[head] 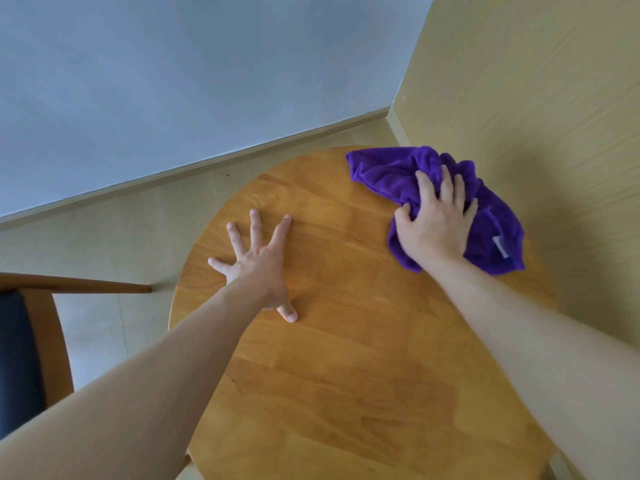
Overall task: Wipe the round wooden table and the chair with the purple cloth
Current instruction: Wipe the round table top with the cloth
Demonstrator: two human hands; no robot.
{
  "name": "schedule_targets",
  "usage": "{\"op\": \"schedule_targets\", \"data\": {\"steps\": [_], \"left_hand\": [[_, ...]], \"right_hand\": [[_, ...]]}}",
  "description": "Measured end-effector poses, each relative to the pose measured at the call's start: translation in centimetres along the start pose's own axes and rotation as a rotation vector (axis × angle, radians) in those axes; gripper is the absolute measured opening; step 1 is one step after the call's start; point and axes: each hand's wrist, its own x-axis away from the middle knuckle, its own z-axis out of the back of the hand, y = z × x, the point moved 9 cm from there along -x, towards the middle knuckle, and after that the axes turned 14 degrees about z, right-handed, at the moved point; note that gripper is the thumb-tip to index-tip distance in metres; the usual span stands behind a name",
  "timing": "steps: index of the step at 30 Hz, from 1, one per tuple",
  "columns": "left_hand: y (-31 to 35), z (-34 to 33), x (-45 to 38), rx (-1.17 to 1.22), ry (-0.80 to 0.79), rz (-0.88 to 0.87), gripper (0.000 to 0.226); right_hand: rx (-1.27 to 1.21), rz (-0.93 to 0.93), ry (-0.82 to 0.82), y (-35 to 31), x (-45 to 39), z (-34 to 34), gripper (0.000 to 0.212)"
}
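The round wooden table [346, 341] fills the middle of the view. My left hand [258, 263] lies flat on its left part with the fingers spread wide. My right hand [438, 220] rests on the bunched purple cloth [388, 171] at the table's far right edge, the thumb and fingers bent into the fabric. A white label shows on the cloth's right side. The wooden chair [45, 341] with a dark blue seat stands at the left, close to the table.
A grey-blue wall [173, 81] runs behind the table and a pale yellow wall [536, 81] stands right beside the cloth; they meet in a corner just past the table. Pale floor [104, 230] lies between table, chair and skirting.
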Motion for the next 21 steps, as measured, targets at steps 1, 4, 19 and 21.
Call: {"op": "schedule_targets", "data": {"steps": [1,4,19,21], "left_hand": [[0.0,0.0,0.0,0.008,-0.008,0.004,0.169],[0.0,0.2,0.0,0.006,-0.019,0.009,0.169],[0.6,0.0,0.2,-0.039,-0.057,0.02,0.17],[0.5,-0.1,0.1,-0.031,-0.047,0.011,0.17]], "right_hand": [[-0.01,-0.064,0.0,-1.3,0.6,-0.2,0.064],[-0.019,-0.061,0.011,-6.4,2.7,-0.9,0.066],[-0.113,-0.287,0.052,-1.8,0.7,-0.4,0.069],[-0.08,-0.218,0.029,-5.5,1.0,-0.9,0.074]]}}
